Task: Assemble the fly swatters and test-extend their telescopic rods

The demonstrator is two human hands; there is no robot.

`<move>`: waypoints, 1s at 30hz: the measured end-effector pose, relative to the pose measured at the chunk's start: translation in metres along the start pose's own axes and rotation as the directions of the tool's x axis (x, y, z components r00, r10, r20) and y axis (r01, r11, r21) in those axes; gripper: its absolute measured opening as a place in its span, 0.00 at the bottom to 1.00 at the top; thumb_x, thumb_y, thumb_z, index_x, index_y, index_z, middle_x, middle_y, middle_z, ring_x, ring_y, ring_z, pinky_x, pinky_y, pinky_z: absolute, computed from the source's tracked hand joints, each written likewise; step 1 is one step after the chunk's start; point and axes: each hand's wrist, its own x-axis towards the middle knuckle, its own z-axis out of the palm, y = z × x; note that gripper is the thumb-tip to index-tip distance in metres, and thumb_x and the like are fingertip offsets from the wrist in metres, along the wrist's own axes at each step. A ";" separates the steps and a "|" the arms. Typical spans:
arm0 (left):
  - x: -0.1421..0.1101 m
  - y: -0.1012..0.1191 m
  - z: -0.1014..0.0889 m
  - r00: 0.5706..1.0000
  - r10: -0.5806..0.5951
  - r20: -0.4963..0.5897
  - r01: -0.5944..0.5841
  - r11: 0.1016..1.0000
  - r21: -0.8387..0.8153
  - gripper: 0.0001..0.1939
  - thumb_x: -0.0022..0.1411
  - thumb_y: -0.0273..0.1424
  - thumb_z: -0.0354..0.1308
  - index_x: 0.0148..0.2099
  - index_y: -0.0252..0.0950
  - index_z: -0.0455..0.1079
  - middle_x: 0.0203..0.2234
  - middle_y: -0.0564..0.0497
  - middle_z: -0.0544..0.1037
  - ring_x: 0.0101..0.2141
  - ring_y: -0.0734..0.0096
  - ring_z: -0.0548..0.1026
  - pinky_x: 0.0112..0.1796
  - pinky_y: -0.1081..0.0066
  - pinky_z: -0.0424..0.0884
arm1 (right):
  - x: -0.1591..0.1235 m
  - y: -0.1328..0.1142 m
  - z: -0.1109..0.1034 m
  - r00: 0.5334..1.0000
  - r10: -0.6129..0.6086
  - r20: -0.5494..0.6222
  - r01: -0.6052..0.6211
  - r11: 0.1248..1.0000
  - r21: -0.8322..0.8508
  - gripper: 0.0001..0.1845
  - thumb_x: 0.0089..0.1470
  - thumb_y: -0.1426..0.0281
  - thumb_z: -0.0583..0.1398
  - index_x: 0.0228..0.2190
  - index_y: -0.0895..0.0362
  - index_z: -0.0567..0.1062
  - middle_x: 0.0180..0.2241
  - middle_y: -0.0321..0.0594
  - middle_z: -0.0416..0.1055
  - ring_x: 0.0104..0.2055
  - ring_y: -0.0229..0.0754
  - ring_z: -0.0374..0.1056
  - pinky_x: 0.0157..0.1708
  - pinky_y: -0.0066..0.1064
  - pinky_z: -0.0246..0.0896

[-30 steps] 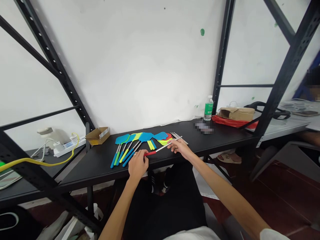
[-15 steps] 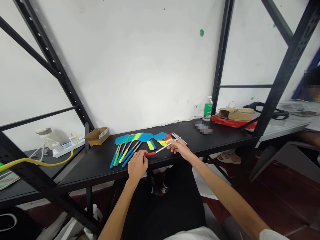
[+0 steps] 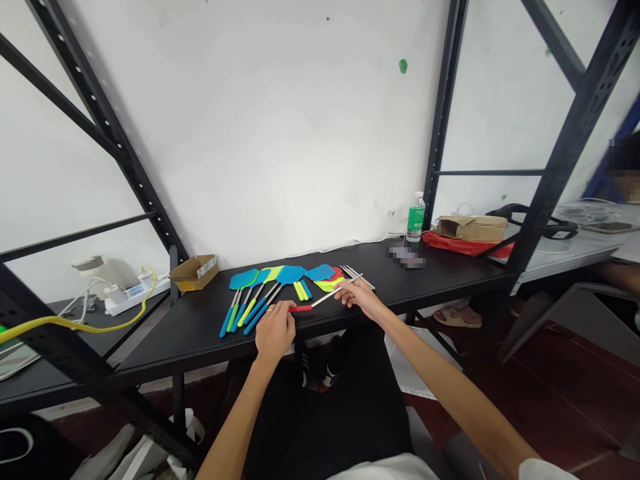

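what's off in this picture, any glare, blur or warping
Head view: white wall brightest low in the middle, dimmer towards the corners; slanting black post suggests wide-angle stretch; pixelated patch left of the bottle; left hand and right hand fairly sharp.

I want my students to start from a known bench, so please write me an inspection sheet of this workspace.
Surface: black tabletop, upright things mostly at the back.
Job's things: swatters with blue, green and yellow parts lie left of centre; loose handles and metal rods lie nearer the right hand.
Clutter: open cardboard box, bottle with green label, one blurred-out item.
Hands: left hand holds a red handle; right hand fingers its silver shaft.
Cables: yellow cable and power strip, far left.
Surroundings: white wall, black rack posts, another person's sandalled foot right.
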 end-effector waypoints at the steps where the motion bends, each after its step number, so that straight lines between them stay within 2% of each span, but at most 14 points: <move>1: 0.000 0.000 0.000 1.000 0.002 0.000 -0.002 1.000 -0.001 0.13 0.65 0.24 0.47 0.47 0.41 0.68 0.40 0.49 0.78 0.43 0.60 0.73 0.37 0.66 0.66 | 0.000 0.000 0.000 1.000 0.000 -0.002 0.000 1.000 -0.002 0.17 0.51 0.58 0.62 0.32 0.60 0.80 0.28 0.46 0.78 0.21 0.33 0.67 0.18 0.21 0.56; 16: 0.000 0.000 -0.001 1.000 -0.002 0.004 0.002 1.000 -0.002 0.13 0.65 0.24 0.46 0.47 0.41 0.68 0.41 0.49 0.78 0.44 0.60 0.74 0.38 0.66 0.66 | -0.002 -0.003 0.002 1.000 0.001 -0.018 0.000 1.000 0.010 0.16 0.51 0.59 0.62 0.31 0.60 0.79 0.25 0.43 0.77 0.20 0.32 0.66 0.18 0.21 0.56; 30: 0.000 0.000 -0.001 1.000 -0.005 0.015 0.005 1.000 0.001 0.13 0.65 0.25 0.47 0.48 0.42 0.68 0.41 0.49 0.79 0.44 0.59 0.74 0.40 0.65 0.67 | -0.001 0.000 0.001 1.000 -0.012 -0.002 0.012 1.000 -0.009 0.17 0.51 0.58 0.62 0.33 0.60 0.80 0.28 0.45 0.79 0.20 0.32 0.66 0.18 0.21 0.56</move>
